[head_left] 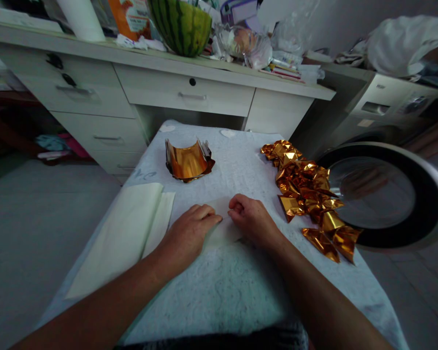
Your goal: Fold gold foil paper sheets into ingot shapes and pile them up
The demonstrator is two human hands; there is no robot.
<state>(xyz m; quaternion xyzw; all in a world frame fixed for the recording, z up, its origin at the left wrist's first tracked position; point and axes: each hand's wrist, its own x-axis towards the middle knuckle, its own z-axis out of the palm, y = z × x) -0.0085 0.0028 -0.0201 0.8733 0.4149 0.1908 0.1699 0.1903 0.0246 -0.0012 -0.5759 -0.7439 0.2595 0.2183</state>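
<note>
- see pale sheet (219,237)?
- yep, on nr side of foil stack (189,163), pinched narrow btwn fingers of l hand (191,231) & r hand (254,221).
- got room?
- some, on bare cloth (237,163) right of foil stack, up to folded foil (306,182). less nr-left, w/ paper pile (122,233) there.
- edges?
- got cloth's far one just behind foil stack.

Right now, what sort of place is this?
Probably a room in a home: grey front-loading washing machine, long white desk with drawers, cut green-striped watermelon on top of it.
</note>
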